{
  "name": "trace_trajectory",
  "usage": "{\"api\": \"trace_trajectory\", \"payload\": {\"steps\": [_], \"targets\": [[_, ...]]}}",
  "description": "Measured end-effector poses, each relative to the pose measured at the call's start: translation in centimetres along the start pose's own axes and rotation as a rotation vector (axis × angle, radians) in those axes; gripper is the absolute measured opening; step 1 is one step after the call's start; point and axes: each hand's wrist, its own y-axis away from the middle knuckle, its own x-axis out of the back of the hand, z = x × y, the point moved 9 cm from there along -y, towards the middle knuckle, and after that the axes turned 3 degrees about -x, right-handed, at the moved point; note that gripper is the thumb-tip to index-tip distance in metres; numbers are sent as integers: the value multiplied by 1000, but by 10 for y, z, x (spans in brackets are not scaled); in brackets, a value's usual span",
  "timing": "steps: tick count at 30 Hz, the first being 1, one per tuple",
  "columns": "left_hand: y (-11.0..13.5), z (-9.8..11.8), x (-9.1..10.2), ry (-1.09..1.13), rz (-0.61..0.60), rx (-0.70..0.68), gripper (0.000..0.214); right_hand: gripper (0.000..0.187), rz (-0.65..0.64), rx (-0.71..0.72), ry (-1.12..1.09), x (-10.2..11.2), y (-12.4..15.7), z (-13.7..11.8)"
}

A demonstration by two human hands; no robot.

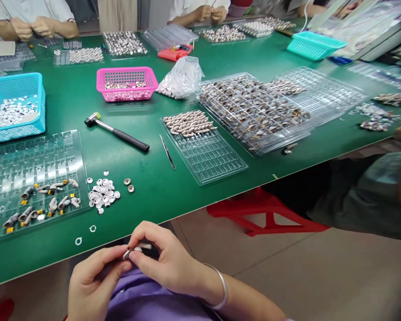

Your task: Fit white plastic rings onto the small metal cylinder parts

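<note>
Above my lap, just off the table's front edge, my left hand (95,278) and my right hand (169,258) meet. Thumbs and forefingers of both pinch a small beige earbud shell (145,246) with a stem; its round end is partly hidden by the fingertips. On the table beyond lie two white rings (92,228), a heap of small white round caps (102,192) and two brown-centred round pieces (130,188). To the left, a clear compartment tray (53,154) carries several earbud parts with yellow tabs.
A hammer (120,133), tweezers (167,152) and a clear tray (217,160) of beige stems lie farther back. Behind stand a blue basket (15,131), a pink basket (127,71), a plastic bag (183,78) and stacked filled trays (254,111). Co-workers sit opposite and at right, near a red stool (263,205).
</note>
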Motion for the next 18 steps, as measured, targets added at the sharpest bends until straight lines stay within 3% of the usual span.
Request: {"api": "trace_trajectory", "payload": {"steps": [9,14,18], "targets": [[5,53,-6,-306,-115,-545,34,6,-168,-114,-223,-11,-2,15],[3,68,-8,-360,-108,-642,23,21,-263,-251,-461,-27,1,32],[0,63,-7,-319,-126,-601,27,37,-242,-372,-575,-36,7,41]]}}
